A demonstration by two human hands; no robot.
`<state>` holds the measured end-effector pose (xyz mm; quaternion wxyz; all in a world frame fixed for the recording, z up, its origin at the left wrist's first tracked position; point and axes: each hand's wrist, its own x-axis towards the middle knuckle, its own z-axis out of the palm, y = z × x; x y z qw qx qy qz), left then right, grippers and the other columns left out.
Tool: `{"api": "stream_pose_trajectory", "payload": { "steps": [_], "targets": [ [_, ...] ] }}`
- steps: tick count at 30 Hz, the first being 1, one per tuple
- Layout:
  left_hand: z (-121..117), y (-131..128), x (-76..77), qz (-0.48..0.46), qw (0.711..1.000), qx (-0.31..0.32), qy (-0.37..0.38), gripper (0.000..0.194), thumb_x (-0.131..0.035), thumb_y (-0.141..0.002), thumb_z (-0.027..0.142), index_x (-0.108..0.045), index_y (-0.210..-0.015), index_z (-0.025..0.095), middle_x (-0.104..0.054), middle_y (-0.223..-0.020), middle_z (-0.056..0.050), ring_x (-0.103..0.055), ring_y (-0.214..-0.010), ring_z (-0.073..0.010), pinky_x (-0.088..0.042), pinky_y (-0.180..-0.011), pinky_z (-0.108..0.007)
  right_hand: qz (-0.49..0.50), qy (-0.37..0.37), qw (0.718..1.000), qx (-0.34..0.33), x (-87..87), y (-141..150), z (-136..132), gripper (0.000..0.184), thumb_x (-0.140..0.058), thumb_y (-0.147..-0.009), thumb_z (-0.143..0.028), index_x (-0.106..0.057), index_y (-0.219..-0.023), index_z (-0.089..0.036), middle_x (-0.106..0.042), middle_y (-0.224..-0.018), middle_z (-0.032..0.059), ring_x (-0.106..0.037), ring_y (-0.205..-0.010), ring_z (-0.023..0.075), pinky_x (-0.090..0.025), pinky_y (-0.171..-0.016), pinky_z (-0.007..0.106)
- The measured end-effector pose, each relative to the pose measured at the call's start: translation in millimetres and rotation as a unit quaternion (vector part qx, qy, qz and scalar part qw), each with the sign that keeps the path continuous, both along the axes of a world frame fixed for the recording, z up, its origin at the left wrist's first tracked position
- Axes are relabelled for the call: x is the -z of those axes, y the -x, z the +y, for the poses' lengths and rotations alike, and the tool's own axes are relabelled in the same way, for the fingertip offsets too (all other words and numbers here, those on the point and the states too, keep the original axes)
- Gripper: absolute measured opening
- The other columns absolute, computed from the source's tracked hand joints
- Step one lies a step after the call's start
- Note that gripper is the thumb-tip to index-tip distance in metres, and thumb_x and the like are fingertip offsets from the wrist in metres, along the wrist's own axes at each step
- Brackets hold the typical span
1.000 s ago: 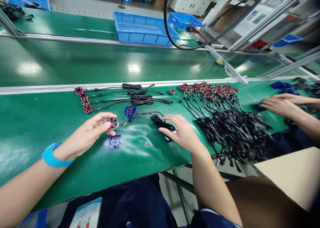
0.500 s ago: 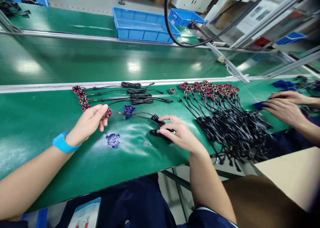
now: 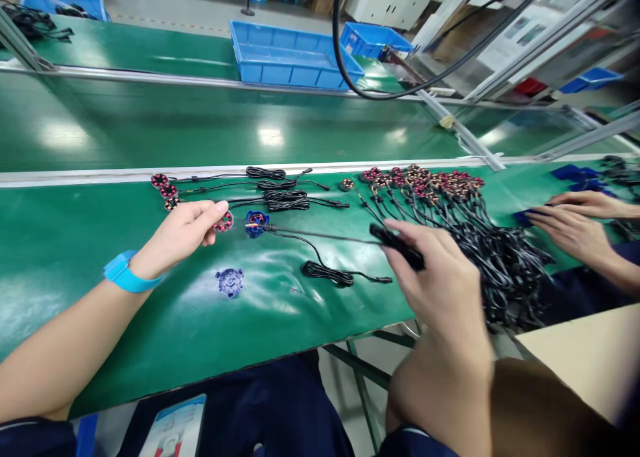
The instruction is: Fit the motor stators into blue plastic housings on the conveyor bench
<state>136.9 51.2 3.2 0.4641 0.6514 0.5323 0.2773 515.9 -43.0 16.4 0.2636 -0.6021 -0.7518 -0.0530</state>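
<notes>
My left hand [image 3: 195, 227] pinches a round motor stator [image 3: 223, 223] with red-and-black coils, just above the mat. Closed around a bundled black cable [image 3: 400, 245] is my right hand [image 3: 435, 277], slightly blurred. That cable stretches left in a taut line past a blue round housing [image 3: 257, 223] holding a coil part. A second bundled cable [image 3: 327, 273] runs from the housing and lies on the mat. Nearer me rests a blue-violet round cover [image 3: 230, 282]. Behind my left hand, several stators [image 3: 160, 181] with cables sit in a column, partly hidden.
A large heap of cabled stators [image 3: 430, 183] lies right of centre. Beyond it, a co-worker's hands [image 3: 575, 220] handle a blue part. Blue bins [image 3: 295, 77] stand behind the metal rail. A black cable [image 3: 370, 95] hangs in a loop overhead. A cardboard box [image 3: 585, 357] is at lower right.
My right hand has moved right, lifting one cable bundle off the mat and drawing its cable straight. The other bundle stays behind. My left hand still holds the stator.
</notes>
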Motion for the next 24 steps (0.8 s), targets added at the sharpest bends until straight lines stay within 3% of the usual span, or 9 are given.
{"api": "stream_pose_trajectory", "payload": {
  "steps": [3, 5, 6, 9, 12, 15, 18, 21, 24],
  "targets": [
    [-13, 15, -3.7, 0.094, 0.995, 0.036, -0.016, 0.059, -0.047, -0.094, 0.071, -0.052, -0.067, 0.019, -0.055, -0.057, 0.003, -0.048, -0.054, -0.0099, -0.034, -0.054, -0.023, 0.011, 0.217, 0.963, -0.16, -3.3, -6, -26, 0.024, -0.056, -0.102, -0.029, -0.064, -0.124, -0.026, -0.071, -0.114, 0.004, -0.07, -0.103, 0.0207, -0.057, -0.089, 0.032],
    [-24, 19, -4.6, 0.119, 0.992, 0.052, -0.001, 0.059, -0.047, -0.093, 0.073, -0.056, -0.07, 0.019, -0.055, -0.059, 0.003, -0.048, -0.054, -0.0106, -0.033, -0.053, -0.025, 0.005, 0.309, 0.931, -0.193, 12.2, -4, -33, 0.025, -0.052, -0.102, -0.025, -0.062, -0.125, -0.025, -0.072, -0.115, 0.0037, -0.071, -0.102, 0.0205, -0.058, -0.086, 0.032],
    [-29, 20, -4.5, 0.125, 0.991, 0.058, 0.007, 0.06, -0.047, -0.093, 0.073, -0.057, -0.07, 0.019, -0.054, -0.058, 0.004, -0.048, -0.055, -0.0109, -0.033, -0.053, -0.025, 0.001, 0.322, 0.929, -0.181, 22.5, -4, -33, 0.027, -0.049, -0.103, -0.023, -0.061, -0.126, -0.024, -0.072, -0.118, 0.0047, -0.071, -0.102, 0.0211, -0.059, -0.086, 0.033],
    [-39, 16, -2.1, 0.129, 0.989, 0.073, 0.024, 0.061, -0.046, -0.093, 0.074, -0.055, -0.066, 0.019, -0.051, -0.057, 0.004, -0.047, -0.054, -0.0112, -0.031, -0.052, -0.026, -0.063, 0.257, 0.961, -0.086, 47.7, -4, -27, 0.033, -0.044, -0.103, -0.024, -0.059, -0.132, -0.022, -0.071, -0.116, 0.0094, -0.069, -0.098, 0.0283, -0.057, -0.083, 0.045],
    [-43, 10, 0.3, 0.123, 0.989, 0.079, 0.022, 0.061, -0.046, -0.094, 0.072, -0.055, -0.065, 0.019, -0.049, -0.057, 0.004, -0.045, -0.054, -0.0108, -0.029, -0.052, -0.027, -0.146, 0.143, 0.979, -0.011, 49.9, 0, -19, 0.04, -0.053, -0.102, -0.038, -0.058, -0.136, -0.019, -0.07, -0.112, 0.0137, -0.065, -0.096, 0.0369, -0.052, -0.081, 0.055],
    [-43, 5, 0.8, 0.119, 0.99, 0.077, 0.011, 0.06, -0.046, -0.095, 0.069, -0.053, -0.065, 0.019, -0.046, -0.054, 0.005, -0.039, -0.052, -0.0096, -0.026, -0.052, -0.027, -0.037, 0.111, 0.99, -0.081, 37.1, 34, -10, 0.05, -0.064, -0.097, -0.048, -0.055, -0.137, -0.02, -0.067, -0.123, 0.0136, -0.062, -0.11, 0.034, -0.051, -0.094, 0.052],
    [-46, 1, 0.4, 0.105, 0.992, 0.072, 0.01, 0.059, -0.046, -0.096, 0.068, -0.053, -0.065, 0.018, -0.045, -0.055, 0.005, -0.038, -0.051, -0.0091, -0.026, -0.051, -0.027, 0.139, 0.132, 0.961, -0.202, 29.9, 95, 5, 0.062, -0.072, -0.092, -0.05, -0.049, -0.143, -0.024, -0.063, -0.133, 0.0105, -0.062, -0.118, 0.0257, -0.052, -0.103, 0.041],
    [-49, 1, 1.5, 0.078, 0.995, 0.066, 0.018, 0.059, -0.047, -0.096, 0.068, -0.052, -0.065, 0.018, -0.047, -0.055, 0.004, -0.04, -0.052, -0.0094, -0.026, -0.051, -0.027, 0.256, 0.177, 0.902, -0.299, 33.0, 147, 23, 0.058, -0.075, -0.09, -0.045, -0.053, -0.139, -0.023, -0.068, -0.117, 0.0057, -0.068, -0.09, 0.0162, -0.058, -0.086, 0.03],
    [-52, 10, 7.8, 0.038, 0.998, 0.056, 0.012, 0.059, -0.042, -0.099, 0.068, -0.054, -0.068, 0.018, -0.048, -0.057, 0.004, -0.042, -0.053, -0.0106, -0.031, -0.052, -0.026, 0.267, 0.161, 0.891, -0.331, 38.2, 166, 36, 0.035, -0.07, -0.096, -0.036, -0.064, -0.127, -0.02, -0.069, -0.095, 0.0033, -0.063, -0.075, 0.0134, -0.057, -0.076, 0.027]
  ]
}}
